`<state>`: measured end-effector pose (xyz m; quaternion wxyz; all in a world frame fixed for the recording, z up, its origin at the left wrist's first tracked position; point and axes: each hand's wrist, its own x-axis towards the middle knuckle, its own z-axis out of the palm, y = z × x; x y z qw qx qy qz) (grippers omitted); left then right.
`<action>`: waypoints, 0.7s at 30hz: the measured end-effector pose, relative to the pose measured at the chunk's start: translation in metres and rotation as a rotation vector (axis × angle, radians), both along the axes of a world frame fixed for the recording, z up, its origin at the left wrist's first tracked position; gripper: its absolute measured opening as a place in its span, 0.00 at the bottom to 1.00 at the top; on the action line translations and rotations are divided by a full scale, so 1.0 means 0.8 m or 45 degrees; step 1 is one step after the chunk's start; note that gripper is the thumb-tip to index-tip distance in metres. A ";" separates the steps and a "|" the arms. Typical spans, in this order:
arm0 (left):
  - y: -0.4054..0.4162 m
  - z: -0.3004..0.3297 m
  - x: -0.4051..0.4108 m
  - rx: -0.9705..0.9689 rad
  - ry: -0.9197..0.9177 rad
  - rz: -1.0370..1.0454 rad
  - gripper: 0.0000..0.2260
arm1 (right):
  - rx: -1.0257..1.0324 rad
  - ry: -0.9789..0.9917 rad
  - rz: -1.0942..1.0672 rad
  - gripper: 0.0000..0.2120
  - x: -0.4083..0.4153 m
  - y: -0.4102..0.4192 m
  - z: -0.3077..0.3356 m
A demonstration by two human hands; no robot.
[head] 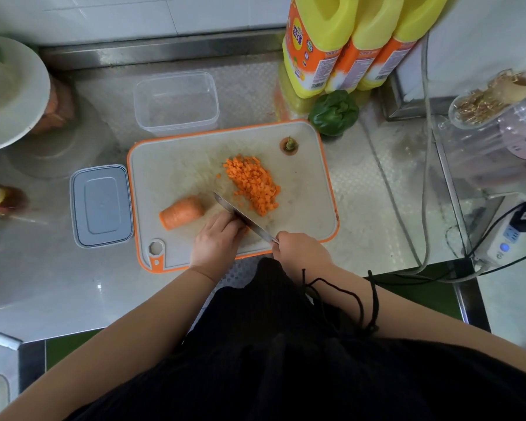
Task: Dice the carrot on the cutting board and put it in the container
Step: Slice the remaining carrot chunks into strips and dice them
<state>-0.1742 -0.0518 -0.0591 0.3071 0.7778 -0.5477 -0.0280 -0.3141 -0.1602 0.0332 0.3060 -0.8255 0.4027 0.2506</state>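
Carrot work is partway through: the uncut carrot chunk (182,213) lies on the cutting board (310,208) just left of the left hand (217,240), its long axis running left-right and tilted slightly, with the diced pile (254,185) beyond the knife (243,218). The left hand's fingers are curled down beside the blade over small pieces I cannot make out, and the right hand (301,253) wraps the knife handle. By my judgement the left hand, being nearer, should fetch the chunk; the container (176,101) stands empty behind the board.

Bare forearms, a black knitted garment (286,360) with dangling black drawstrings (359,302).
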 end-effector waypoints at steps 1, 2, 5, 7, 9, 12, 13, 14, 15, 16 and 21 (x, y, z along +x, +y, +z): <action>0.000 0.000 0.000 -0.002 0.002 -0.001 0.11 | 0.004 0.020 0.000 0.11 0.003 0.000 -0.001; -0.001 -0.001 0.000 -0.001 0.002 -0.001 0.10 | 0.010 0.040 0.000 0.10 0.005 0.000 -0.002; 0.001 -0.003 -0.002 0.009 -0.001 0.011 0.10 | 0.064 0.090 -0.021 0.08 0.015 -0.003 -0.004; 0.002 -0.002 -0.002 0.029 0.002 0.016 0.11 | 0.089 0.086 -0.021 0.10 0.023 -0.004 -0.006; 0.002 0.000 -0.002 0.052 0.012 -0.001 0.10 | 0.078 0.058 -0.017 0.14 0.027 -0.002 -0.010; 0.004 0.005 0.000 0.085 0.021 -0.044 0.09 | 0.028 0.023 -0.067 0.18 0.026 -0.001 -0.014; 0.005 0.005 0.002 0.087 0.014 -0.062 0.08 | 0.031 0.015 -0.081 0.18 0.023 -0.005 -0.014; 0.006 0.005 0.003 0.080 -0.002 -0.081 0.06 | 0.046 0.004 -0.091 0.19 0.021 -0.009 -0.015; 0.007 0.006 0.004 0.072 -0.025 -0.096 0.05 | 0.065 -0.012 -0.106 0.19 0.019 -0.013 -0.014; 0.008 0.006 0.004 0.067 -0.046 -0.105 0.04 | 0.080 -0.032 -0.118 0.20 0.018 -0.016 -0.013; 0.009 0.011 0.005 0.111 -0.068 -0.111 0.04 | 0.052 -0.031 -0.040 0.18 0.018 -0.006 -0.003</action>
